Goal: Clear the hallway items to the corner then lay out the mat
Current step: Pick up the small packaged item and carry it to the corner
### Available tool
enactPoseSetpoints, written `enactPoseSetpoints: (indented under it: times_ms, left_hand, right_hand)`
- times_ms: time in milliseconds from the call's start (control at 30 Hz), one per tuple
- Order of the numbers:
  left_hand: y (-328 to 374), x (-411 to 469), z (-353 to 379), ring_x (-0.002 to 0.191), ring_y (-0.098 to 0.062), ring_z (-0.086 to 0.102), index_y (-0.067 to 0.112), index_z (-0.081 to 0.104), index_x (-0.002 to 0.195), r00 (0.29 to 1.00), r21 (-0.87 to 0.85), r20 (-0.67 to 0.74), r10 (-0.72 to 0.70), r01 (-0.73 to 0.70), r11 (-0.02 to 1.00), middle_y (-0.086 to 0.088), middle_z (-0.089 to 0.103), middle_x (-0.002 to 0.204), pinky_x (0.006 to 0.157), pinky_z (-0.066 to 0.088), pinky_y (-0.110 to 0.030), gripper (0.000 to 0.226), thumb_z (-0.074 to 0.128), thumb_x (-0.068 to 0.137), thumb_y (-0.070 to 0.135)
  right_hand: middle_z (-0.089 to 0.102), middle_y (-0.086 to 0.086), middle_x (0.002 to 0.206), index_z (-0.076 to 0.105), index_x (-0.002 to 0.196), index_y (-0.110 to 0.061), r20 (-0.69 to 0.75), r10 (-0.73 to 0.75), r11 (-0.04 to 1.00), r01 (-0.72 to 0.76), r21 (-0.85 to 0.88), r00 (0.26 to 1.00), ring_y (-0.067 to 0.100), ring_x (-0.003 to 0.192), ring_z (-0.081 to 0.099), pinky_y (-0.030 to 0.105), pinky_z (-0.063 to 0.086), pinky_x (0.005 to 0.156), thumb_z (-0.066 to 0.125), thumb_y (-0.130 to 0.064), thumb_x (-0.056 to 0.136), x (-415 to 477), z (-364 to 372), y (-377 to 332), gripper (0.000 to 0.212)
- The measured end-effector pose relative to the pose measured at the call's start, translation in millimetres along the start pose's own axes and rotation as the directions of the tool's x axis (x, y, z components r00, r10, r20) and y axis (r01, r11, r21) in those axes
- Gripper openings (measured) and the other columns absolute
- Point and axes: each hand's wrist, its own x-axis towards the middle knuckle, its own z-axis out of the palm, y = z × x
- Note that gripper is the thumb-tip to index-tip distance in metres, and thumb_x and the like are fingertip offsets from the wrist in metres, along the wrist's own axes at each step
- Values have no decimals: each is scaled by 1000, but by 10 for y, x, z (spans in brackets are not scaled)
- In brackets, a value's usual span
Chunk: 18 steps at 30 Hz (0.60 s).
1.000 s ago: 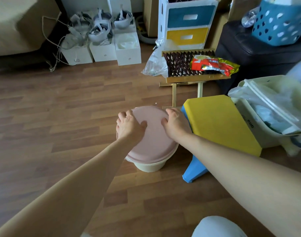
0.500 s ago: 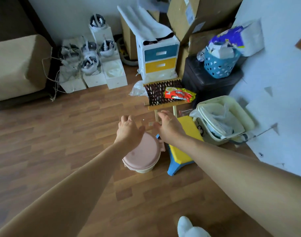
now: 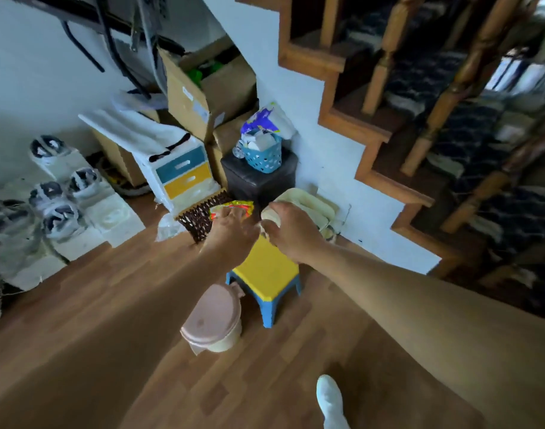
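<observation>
The head camera looks down at two arms that reach out in front. The left hand (image 3: pixel 231 232) and the right hand (image 3: pixel 291 235) are side by side with a small gap between them. The left one floats above the snack bag (image 3: pixel 234 207). The right one floats near the cream tub (image 3: pixel 308 202). The fingers look loose and hold nothing, but they are a bit blurry.

The little bin (image 3: pixel 214 317) with the pink lid sits on the wood floor (image 3: pixel 110 305), just beside the yellow stool (image 3: pixel 266 270), near the pile in the corner.

I think the job now is to get these things snug in the corner. To do it well, push the bin and the stool low and slow toward the wall, so nothing tips. I see no mat here.
</observation>
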Motion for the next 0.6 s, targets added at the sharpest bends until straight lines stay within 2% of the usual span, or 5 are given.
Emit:
enactPoseSetpoints:
  times_ms: [167,267,333,467,600]
  left_hand:
    - [649,-169,309,122,-28,44,10,43,135,978,15,95,186,-189,982,-11,39,136,99,37,-37,50,56,91,32]
    - [1180,-316,628,116,-29,48,9,45,132,939,-22,165,303,-304,953,-12,42,133,98,40,-37,47,56,90,28]
    - [1559,-441,884,119,-27,47,7,48,130,895,-64,202,398,-393,917,-13,46,132,100,35,-29,45,58,89,24]
    - [2359,-809,1478,122,-21,45,10,45,133,755,-143,320,572,-558,817,-8,44,134,94,30,-21,45,55,92,26]
    - [3343,-1389,2211,111,-15,50,14,49,127,574,-207,402,714,-702,681,-5,49,129,87,32,-21,33,48,96,26]
  right_hand:
    - [41,12,146,40,139,-4,-86,176,984,-175,22,981,24,136,35,29,23,109,48,-26,96,-533,-482,331,49]
    - [43,11,145,43,138,-6,-211,280,960,-276,46,937,24,133,38,26,24,106,45,-24,98,-1010,-903,682,44]
    - [42,9,146,42,139,-8,-282,364,931,-359,71,888,23,135,37,27,25,108,43,-25,98,-1368,-1178,961,44]
    - [45,4,144,43,139,-15,-400,560,821,-550,153,726,21,132,42,33,32,110,41,-30,99,-2144,-1669,1571,43]
    - [58,6,129,51,130,-14,-534,703,676,-674,297,469,22,113,57,28,40,96,40,-27,98,-3158,-2242,2209,36]
